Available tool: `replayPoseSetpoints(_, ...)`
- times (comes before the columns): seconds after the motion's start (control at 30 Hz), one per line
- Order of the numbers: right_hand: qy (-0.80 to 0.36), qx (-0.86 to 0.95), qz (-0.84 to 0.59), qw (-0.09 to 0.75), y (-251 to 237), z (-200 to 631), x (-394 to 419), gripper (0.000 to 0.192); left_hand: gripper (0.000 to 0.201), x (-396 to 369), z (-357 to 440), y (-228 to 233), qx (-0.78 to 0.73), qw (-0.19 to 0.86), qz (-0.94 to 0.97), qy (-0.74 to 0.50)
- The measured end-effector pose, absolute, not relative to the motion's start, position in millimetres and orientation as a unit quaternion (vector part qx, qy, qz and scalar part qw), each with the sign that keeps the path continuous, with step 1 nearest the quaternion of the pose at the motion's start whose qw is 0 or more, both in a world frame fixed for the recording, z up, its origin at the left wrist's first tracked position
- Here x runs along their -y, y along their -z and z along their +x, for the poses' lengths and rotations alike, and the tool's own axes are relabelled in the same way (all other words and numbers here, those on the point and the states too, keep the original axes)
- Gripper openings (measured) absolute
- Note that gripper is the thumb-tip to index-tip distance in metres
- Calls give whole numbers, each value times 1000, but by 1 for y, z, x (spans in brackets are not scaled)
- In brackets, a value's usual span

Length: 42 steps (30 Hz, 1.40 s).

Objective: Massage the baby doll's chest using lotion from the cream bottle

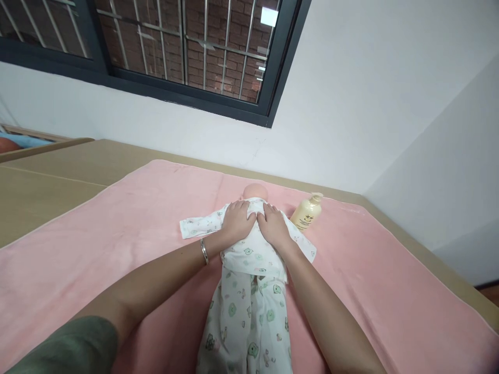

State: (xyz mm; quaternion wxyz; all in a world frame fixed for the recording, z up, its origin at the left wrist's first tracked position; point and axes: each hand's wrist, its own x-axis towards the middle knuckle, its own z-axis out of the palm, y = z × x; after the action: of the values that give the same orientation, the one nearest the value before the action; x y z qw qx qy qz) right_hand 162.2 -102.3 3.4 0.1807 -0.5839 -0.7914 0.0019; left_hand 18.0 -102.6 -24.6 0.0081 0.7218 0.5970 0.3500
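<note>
A: What is seen under the hands?

B: A baby doll (249, 270) is laid lengthwise on a pink blanket (97, 244), its bare head (255, 191) turned away toward the wall. It is dressed in a white suit (245, 311) printed with small green figures, and its sleeves are spread out to either side.

A: How are the hands placed?

B: The left hand (238, 219) is laid flat on the doll's upper back, just below the head, with the fingers spread and nothing clasped. The right hand (273, 224) is pressed flat beside it in the same way, palm down on the cloth, fingers apart. The two hands are set close together, almost touching at the thumbs. A silver bangle (204, 251) is worn on the left wrist.

A: Is anything gripped at all?

B: No; both palms are simply rested on the fabric, open.

A: What else is found nearby?

B: A cream pump bottle (307, 212) is stood on the blanket just beside the doll's right sleeve, near the right hand but not touched by it. The blanket is spread over a tan surface (47, 187). Behind it a white wall (351, 104) is seen, and a dark-framed window (187, 52) with bars, through which brickwork is shown.
</note>
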Motion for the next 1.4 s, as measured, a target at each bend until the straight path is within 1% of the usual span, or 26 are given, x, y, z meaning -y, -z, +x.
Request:
replayPoseSetpoints(0.4, -13, 788, -587, 182, -3, 163, 103, 53, 35, 103, 19, 24, -596, 13, 720, -355)
replayPoseSetpoints(0.57, -62, 797, -573, 180, -5, 168, 96, 52, 36, 103, 18, 25, -592, 8, 723, -355)
replayPoseSetpoints(0.9, -88, 820, -526, 207, -15, 182, 95, 45, 28, 110, 18, 24, -572, -27, 737, -360)
replayPoseSetpoints(1.0, -70, 814, -541, 200, -18, 177, 102, 43, 28, 110, 19, 24, -583, -13, 727, -363)
replayPoseSetpoints(1.07, -40, 802, -568, 180, -18, 167, 110, 43, 31, 108, 18, 24, -599, 0, 713, -364)
replayPoseSetpoints(1.17, 2, 791, -596, 140, -15, 151, 123, 48, 33, 106, 18, 24, -605, 9, 711, -360)
replayPoseSetpoints(1.23, 7, 796, -591, 130, -15, 147, 126, 51, 32, 106, 17, 24, -597, 4, 717, -361)
replayPoseSetpoints(1.3, -16, 803, -578, 143, -15, 151, 122, 51, 29, 108, 16, 24, -585, -10, 722, -370)
replayPoseSetpoints(1.4, -80, 802, -566, 172, -16, 165, 107, 46, 24, 113, 17, 26, -562, -45, 728, -389)
